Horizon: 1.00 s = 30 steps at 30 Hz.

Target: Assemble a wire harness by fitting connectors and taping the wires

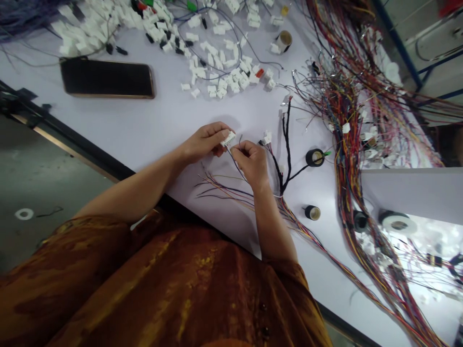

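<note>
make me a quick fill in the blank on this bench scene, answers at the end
1. The left hand holds a small rectangular plastic connector coloured ____.
2. With the right hand pinching a thin dark wire, the bare hands in view number ____.
3. In the picture, the flat black rectangular phone lies to the ____ of both hands.
4. In the picture, the thick bundle of multicoloured wires lies to the ____ of both hands.

Missing words: white; two; left; right

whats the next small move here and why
Probably ease the wire pinched in the right hand toward the white connector, since the left hand holds that connector close by; whether any wire is seated is too small to tell.
</note>
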Motion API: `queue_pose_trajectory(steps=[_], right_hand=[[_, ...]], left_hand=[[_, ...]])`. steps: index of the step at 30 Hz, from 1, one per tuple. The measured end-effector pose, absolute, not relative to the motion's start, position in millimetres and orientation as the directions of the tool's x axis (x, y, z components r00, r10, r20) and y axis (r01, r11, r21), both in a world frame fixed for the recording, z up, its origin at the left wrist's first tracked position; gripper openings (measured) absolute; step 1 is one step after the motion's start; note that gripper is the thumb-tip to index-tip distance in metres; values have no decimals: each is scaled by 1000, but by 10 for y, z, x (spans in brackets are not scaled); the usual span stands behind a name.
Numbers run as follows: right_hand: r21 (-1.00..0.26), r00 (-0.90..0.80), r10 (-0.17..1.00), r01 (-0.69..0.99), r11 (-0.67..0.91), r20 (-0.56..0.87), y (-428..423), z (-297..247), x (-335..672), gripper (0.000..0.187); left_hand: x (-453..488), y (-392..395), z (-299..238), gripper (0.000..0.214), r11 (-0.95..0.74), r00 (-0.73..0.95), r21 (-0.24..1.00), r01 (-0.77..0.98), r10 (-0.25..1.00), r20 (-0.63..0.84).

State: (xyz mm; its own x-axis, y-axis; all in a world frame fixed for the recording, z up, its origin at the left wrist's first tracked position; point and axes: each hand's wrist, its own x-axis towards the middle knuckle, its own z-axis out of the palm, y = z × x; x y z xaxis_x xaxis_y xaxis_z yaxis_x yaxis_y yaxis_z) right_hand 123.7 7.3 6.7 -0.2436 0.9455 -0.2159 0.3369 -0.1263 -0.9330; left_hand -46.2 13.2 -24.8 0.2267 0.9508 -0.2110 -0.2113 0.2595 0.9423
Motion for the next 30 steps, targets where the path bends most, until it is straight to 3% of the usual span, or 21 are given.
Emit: queue_pose_trajectory(steps=[6, 13, 22, 30], right_hand=[[-953, -236, 961, 293, -71, -144, 29, 37, 1253, 19], [-954, -263, 925, 196, -225, -273, 19, -85, 1314, 17], [-946, -277, 906, 53, -318, -320, -29, -271, 1362, 20], [-931, -307, 885, 10, -364, -349, -10, -271, 1389, 19]], left_hand=[[-440, 113, -202, 20, 213, 205, 967, -140, 962, -182], [-370, 85, -234, 14, 176, 198, 978, -113, 969, -151], [-345, 86, -264, 12, 212, 194, 967, -142, 964, -183], [-310, 37, -242, 14, 178, 219, 983, -49, 962, -163]])
